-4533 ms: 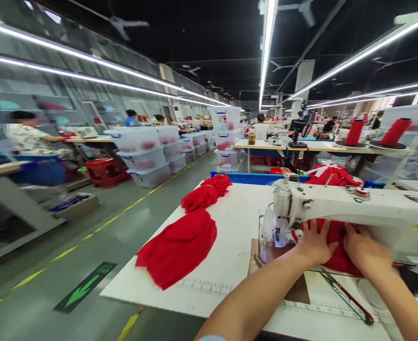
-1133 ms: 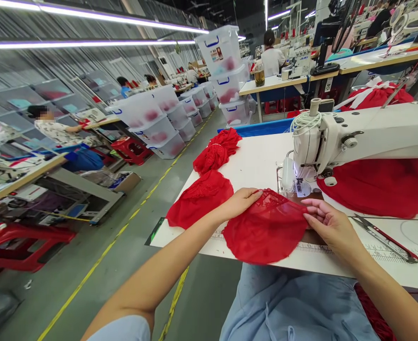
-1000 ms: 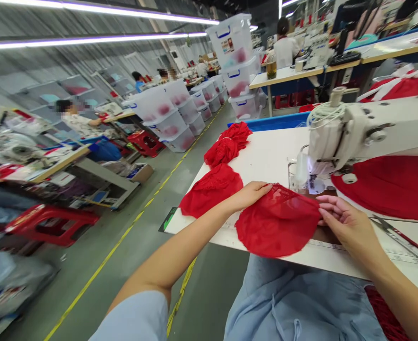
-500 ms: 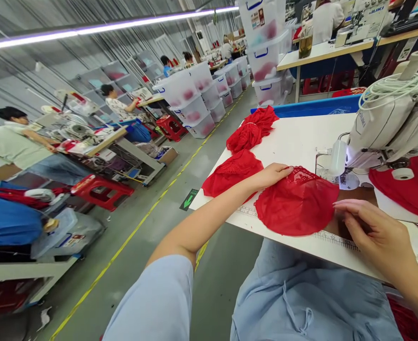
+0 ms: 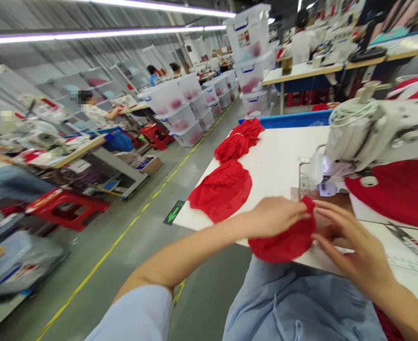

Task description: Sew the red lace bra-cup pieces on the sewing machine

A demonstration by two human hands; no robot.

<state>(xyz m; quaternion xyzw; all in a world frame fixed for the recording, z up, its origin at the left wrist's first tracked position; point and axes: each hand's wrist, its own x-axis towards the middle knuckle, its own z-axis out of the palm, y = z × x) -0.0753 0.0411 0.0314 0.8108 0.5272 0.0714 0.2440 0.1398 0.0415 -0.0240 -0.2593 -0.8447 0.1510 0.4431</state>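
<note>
A piece of thin red fabric with a rounded lower edge hangs at the front edge of the white sewing table. My left hand is closed on its upper part, fingers bent over the cloth and hiding much of it. At the fabric's right edge is my right hand, its fingers stretched out and the thumb apart from them, fingertips against or very close to the cloth. Just beyond both hands stands the white sewing machine, its lamp lit by the needle area.
Another red fabric piece and a bunched red bundle lie along the table's left side. Right of the needle is a red panel, with scissors before it. Stacked clear bins line the taped aisle.
The fabric has come nearer the table's front edge and is now bunched at its top. My left hand has moved down and right over it, closer to my right hand. The view has shifted.
</note>
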